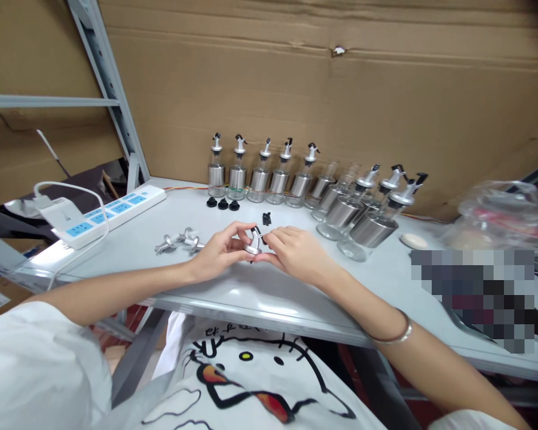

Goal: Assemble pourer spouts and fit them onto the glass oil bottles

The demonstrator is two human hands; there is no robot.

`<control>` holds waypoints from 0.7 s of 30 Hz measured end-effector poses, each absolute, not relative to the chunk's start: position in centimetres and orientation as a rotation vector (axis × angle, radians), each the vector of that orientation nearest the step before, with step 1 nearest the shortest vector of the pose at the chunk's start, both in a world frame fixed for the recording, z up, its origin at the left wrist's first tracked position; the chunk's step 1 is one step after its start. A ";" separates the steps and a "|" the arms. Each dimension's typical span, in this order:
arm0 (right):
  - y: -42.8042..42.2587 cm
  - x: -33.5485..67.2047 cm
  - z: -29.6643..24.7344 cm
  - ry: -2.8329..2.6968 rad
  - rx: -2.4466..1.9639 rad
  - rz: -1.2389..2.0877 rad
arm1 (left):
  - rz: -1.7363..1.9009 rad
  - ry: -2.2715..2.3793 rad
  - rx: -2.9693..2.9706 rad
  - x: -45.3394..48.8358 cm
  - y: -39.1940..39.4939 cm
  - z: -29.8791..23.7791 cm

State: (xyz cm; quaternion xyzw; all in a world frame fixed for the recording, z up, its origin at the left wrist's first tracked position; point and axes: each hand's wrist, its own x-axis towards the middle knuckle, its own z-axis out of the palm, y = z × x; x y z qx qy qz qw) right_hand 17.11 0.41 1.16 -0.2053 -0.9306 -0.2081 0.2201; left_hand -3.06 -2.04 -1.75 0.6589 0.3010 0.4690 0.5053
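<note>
My hands meet above the near part of the table (pixel 269 301), both working at one silver spout (pixel 253 246). The spout stands roughly upright between my fingertips, broad base down, with a black tip (pixel 256 229) at its upper end.

Left hand (pixel 219 253): my left forearm (pixel 130 289) enters from the left at a shallow upward slope. The wrist is nearly straight. The index finger arches over to the upper part of the spout; the thumb lies along the base. Grip: narrow, holding the spout.

Right hand (pixel 301 254): my right forearm (pixel 367 310) rises diagonally from the lower right, with a bracelet (pixel 401 331) around it. The back of the hand faces up. The fingers curl toward the spout's right side; the thumb points left at the edge of the base. Grip: narrow, closed on the spout's right side; exact fingertip contact cannot be told.

Adjacent items: loose spouts (pixel 177 240) lie just left of my left hand. Small black parts (pixel 266 218) lie just beyond the fingers, and three black stoppers (pixel 223 204) farther back, before the row of bottles (pixel 259 182).
</note>
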 end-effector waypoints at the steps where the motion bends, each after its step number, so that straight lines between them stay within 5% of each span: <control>1: 0.5 17.1 1.1 -2.578 -0.577 -0.571 | 1.132 0.724 1.589 -3.1 -2.1 -1.7; 9: 0.7 17.5 1.9 -2.559 -0.728 -0.169 | 1.196 0.610 1.699 -2.9 -2.5 -1.3; 21: 0.4 17.3 1.8 -2.585 -0.831 -0.253 | 1.207 0.533 1.857 -3.3 -2.1 -1.7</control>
